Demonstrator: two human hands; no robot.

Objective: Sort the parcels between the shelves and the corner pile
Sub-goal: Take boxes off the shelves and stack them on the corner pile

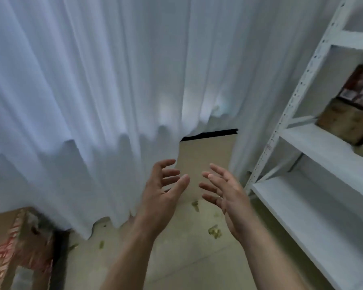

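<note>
Flat brown cardboard parcel (199,162) upright just beyond both hands, half tucked behind pleated white curtain (92,80), left hand (162,189) and right hand (224,192) empty, fingers spread wide, palms facing, white perforated metal shelves (314,147) right of hands, worn boxes (348,124) there, taped carton (15,248) lower left.

White curtain (92,80); white shelves (323,143); brown parcel (348,120); box (13,243) tape perhaps red-striped.

one view only, worn on the person's head, looking forward and steeply down with wide-angle bend. it sits close above both forearms, facing a white curtain (92,80) straight ahead; the floor (187,248) fills the lower middle, white shelves (323,143) line the right edge, and a cardboard box (15,248) sits lower left.
</note>
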